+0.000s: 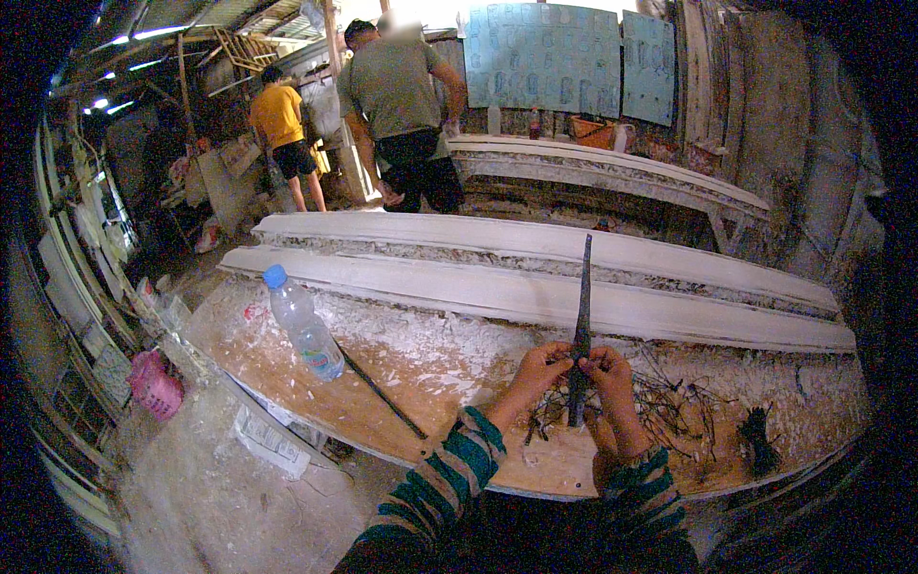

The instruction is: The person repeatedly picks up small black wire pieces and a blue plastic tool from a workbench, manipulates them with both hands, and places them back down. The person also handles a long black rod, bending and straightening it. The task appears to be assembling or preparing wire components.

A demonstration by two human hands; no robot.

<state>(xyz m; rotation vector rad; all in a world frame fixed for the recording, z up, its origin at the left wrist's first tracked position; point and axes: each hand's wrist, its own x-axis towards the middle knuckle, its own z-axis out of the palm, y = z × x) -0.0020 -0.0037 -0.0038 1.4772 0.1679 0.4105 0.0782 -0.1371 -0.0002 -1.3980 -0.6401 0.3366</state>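
Note:
A dark, tapered metal bar [582, 311] stands upright at the front of the bench, its thin end pointing up. From the left, my left hand [543, 371] meets it with fingertips pinched. My right hand [612, 378] pinches at its other side, level with the left. Anything thin between the fingertips is too small to make out. Around and behind my wrists lie several dark, bent wire-like strips [674, 407]. Right of them is a small bundle of dark strips [757, 440].
A clear plastic bottle with a blue cap [304, 325] lies left on the wooden bench [516, 469], beside a dark rod [382, 394]. Two long whitish beams [459, 287] run across behind. Two people [402, 105] stand farther back. A pink bag [155, 386] sits at left.

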